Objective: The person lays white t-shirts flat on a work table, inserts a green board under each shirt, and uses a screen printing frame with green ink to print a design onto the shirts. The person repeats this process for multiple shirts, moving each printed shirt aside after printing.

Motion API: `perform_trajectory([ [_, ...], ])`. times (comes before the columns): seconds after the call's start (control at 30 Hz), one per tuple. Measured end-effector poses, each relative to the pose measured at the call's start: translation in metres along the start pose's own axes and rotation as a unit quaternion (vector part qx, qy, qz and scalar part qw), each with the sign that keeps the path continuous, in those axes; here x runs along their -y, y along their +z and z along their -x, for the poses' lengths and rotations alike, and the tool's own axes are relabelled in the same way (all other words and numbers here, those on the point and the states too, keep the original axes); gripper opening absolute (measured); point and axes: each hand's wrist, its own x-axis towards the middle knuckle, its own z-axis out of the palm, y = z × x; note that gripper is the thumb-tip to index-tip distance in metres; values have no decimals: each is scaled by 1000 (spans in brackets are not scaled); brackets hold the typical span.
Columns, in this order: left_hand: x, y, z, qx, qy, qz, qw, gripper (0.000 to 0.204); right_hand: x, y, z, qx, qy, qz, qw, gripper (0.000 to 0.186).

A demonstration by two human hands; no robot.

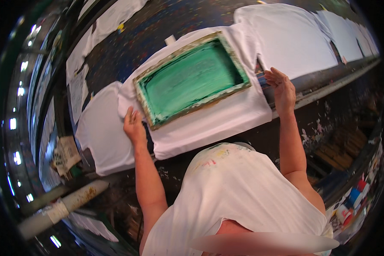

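Observation:
A wooden-framed printing screen (pixel 187 81) with a green mesh lies tilted on a white T-shirt (pixel 200 128) in front of me. Dark green ink shows along its inner edges, and paint crusts the frame. Just off the screen's lower left side is my left hand (pixel 135 129), its fingers slightly bent and apart, over the shirt's edge. My right hand (pixel 282 91) is raised to the right of the screen, clear of the frame, with fingers stretched out. Neither hand holds anything.
More white shirts lie along the paint-spattered table, one to the left (pixel 104 136) and one to the right (pixel 290 40). A rail (pixel 328 85) runs along the table's near side. Lower left is a pale pipe (pixel 68 205); coloured containers (pixel 354 198) stand lower right.

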Motion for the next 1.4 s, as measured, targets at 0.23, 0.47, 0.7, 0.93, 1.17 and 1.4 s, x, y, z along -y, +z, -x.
perform_trajectory([
  [0.23, -2, 20, 4, 49, 1, 28, 998, 64, -22, 57, -18, -31, 16, 143, 989, 39],
  [0.47, -2, 30, 5, 105, -13, 18, 994, 70, -48, 75, -17, -60, 31, 182, 981, 38],
  [0.7, -5, 33, 5, 101, -32, 55, 993, 69, -57, 74, -11, -74, 5, 220, 973, 32],
  [0.93, -5, 32, 1, 109, -47, 86, 989, 67, -61, 69, -11, -63, -25, 247, 967, 32],
  [1.17, 3, 35, 0, 95, -44, 114, 988, 64, -59, 69, -10, -64, -16, 254, 965, 34],
  [1.4, 17, 32, -2, 83, -14, 63, 994, 63, -59, 71, -12, -59, -21, 271, 960, 38],
])
